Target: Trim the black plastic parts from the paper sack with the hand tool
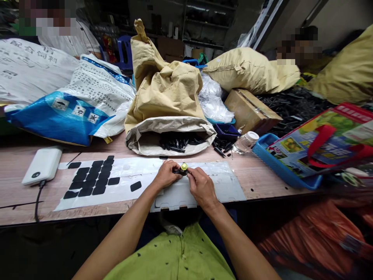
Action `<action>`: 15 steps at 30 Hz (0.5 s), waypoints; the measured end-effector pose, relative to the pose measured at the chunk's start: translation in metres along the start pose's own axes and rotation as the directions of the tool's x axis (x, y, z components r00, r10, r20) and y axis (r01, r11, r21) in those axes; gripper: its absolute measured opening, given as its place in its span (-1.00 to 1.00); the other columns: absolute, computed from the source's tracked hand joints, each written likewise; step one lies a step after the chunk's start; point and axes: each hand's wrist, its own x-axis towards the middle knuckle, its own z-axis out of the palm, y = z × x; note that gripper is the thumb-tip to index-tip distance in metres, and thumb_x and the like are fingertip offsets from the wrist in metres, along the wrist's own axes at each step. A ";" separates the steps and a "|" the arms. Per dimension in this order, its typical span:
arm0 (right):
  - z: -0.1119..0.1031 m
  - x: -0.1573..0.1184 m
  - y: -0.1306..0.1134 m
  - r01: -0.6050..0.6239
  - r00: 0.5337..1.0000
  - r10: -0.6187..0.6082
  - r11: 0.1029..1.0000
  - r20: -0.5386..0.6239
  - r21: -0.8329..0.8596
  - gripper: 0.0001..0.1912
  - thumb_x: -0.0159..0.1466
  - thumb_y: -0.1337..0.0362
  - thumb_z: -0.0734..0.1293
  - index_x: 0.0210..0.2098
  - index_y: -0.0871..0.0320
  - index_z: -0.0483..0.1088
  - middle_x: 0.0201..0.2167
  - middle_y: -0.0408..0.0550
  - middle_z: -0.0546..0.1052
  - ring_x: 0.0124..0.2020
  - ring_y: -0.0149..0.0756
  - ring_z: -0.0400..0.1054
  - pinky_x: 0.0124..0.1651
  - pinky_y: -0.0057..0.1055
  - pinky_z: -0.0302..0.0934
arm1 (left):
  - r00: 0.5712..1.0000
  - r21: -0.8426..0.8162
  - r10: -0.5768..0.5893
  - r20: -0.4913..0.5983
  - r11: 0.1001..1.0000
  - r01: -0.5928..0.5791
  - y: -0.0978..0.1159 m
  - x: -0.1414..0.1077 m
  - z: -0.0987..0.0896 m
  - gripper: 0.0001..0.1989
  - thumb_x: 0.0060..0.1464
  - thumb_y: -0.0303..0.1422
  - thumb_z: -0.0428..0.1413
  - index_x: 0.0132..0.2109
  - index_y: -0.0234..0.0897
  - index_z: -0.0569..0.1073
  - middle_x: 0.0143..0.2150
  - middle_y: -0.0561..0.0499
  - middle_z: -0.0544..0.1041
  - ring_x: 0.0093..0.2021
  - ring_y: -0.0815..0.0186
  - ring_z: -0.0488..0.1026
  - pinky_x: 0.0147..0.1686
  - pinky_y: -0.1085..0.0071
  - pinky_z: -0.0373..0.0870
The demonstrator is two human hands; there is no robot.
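In front of the sack (167,95), left hand (168,174) and right hand (201,186) grasp a yellow-topped black part (184,167) in their fingers (174,177); patches (102,182) lie front-left of the sack.

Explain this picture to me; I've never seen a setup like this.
There is no machine here: a person is working with two bare hands. The one picture comes from a camera worn on that person's head, looking forward and down.

The left hand and right hand meet over the table, holding between them a small dark piece with a yellow-green round part; its exact shape is hard to tell.

Beneath lies a white sheet bearing dark rounded patches. Beyond the hands, an open tan sack shows black pieces inside. A white device with a black cable lies toward the left.
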 end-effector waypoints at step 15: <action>-0.016 0.010 0.044 -0.137 0.984 0.117 0.978 -0.133 -0.155 -0.69 0.39 0.33 0.22 0.05 0.06 0.49 -0.14 -0.04 0.56 -0.09 -0.22 0.42 -0.04 -0.37 0.23 | 0.999 -0.001 -0.025 0.049 1.000 0.025 0.000 0.001 -0.006 -0.82 -0.10 -0.44 0.34 -0.27 -0.26 0.59 -0.27 0.02 0.54 -0.14 0.19 0.41 -0.12 0.31 0.28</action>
